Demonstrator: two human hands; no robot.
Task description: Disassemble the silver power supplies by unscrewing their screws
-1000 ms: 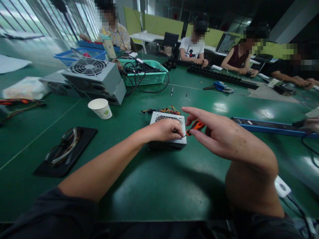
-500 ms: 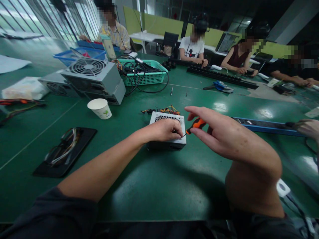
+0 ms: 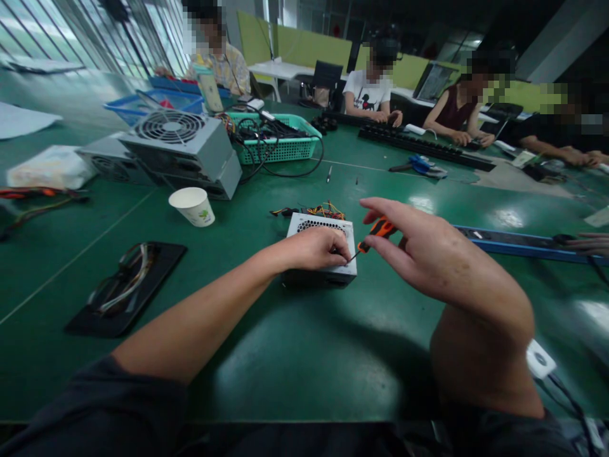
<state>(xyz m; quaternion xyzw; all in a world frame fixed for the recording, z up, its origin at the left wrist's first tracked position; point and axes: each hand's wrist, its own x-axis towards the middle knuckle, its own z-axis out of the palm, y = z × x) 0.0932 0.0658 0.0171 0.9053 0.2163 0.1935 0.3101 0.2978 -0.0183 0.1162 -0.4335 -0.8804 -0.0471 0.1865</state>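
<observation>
A grey metal power supply unit (image 3: 318,274) lies on the green table in front of me, its vent grille partly covered by my hand. My left hand (image 3: 318,247) rests on its top face, fingers curled and pressed together by the near right corner. My right hand (image 3: 409,244) holds the orange and black handle of a screwdriver (image 3: 378,233) between thumb and fingers. The thin shaft slants down left, its tip at the casing beside my left fingertips; any screw there is hidden. Coloured wires (image 3: 328,210) lie behind the unit.
A paper cup (image 3: 193,208) and glasses on a black pad (image 3: 126,289) are to the left. Stacked power supplies (image 3: 190,149) stand behind, near a green basket (image 3: 278,151) of cables. A blue power strip (image 3: 518,242) lies right, by another person's hand (image 3: 590,244).
The screwdriver handle and my right fingers have shifted slightly right. My left hand stays on the power supply unit. At the right edge the other person's hand has moved.
</observation>
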